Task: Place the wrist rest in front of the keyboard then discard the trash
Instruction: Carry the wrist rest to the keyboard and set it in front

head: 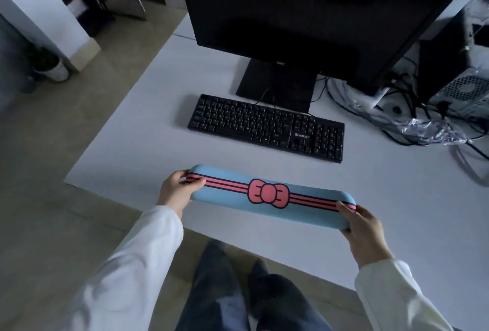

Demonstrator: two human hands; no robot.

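A long blue wrist rest [238, 203] with pink stripes and a pink bow is held over the white desk [148, 108], between the desk's near edge and a black keyboard [267, 127]. My left hand [177, 190] grips its left end and my right hand [363, 227] grips its right end. The rest lies roughly parallel to the keyboard, a short gap away from it. Crumpled clear plastic wrapping [423, 127] lies at the right of the desk among cables.
A black monitor [304, 13] stands behind the keyboard. At the far right sit a computer tower [455, 66] and tangled cables [397, 98]. A small potted plant [50, 66] stands on the floor at left. My legs are below the desk's near edge.
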